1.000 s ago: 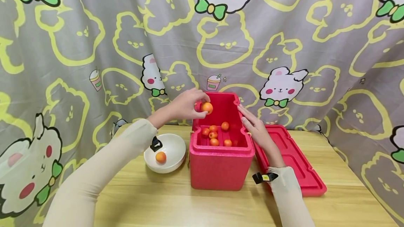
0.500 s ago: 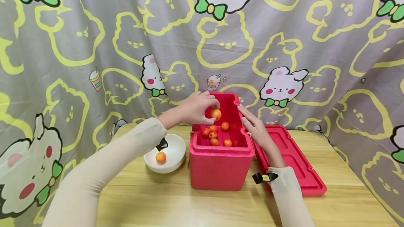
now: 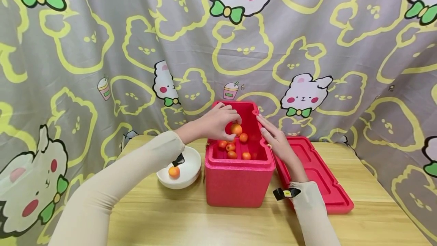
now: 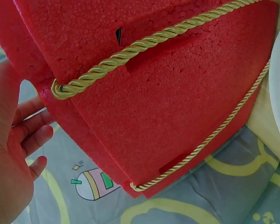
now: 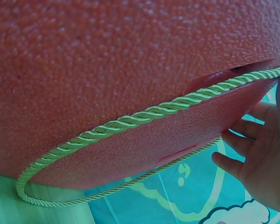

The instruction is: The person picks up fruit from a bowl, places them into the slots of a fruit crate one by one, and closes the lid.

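Between the thumb and fingers of my left hand (image 3: 219,122) is a round orange-red fruit (image 3: 236,129), just inside the mouth of a red foam box (image 3: 239,187). Several similar small fruits (image 3: 231,147) lie at the bottom of the box. My right hand (image 3: 278,141) rests with fairly straight fingers on the box's right rim. In the left wrist view, my left hand (image 4: 14,140) reaches over the box edge, and the fruit is hidden. The right wrist view has my right hand (image 5: 261,154) beside the box wall.
Left of the box stands a white bowl (image 3: 191,162) with one orange fruit (image 3: 174,172) in it. A red lid (image 3: 324,181) lies on the wooden table (image 3: 170,219) at the right. Gold rope (image 4: 144,44) loops along the box's side. A patterned curtain (image 3: 191,48) hangs behind.
My left hand has moved right and down with the fruit, from above the left rim into the box's mouth. The right hand has stayed at the right rim.
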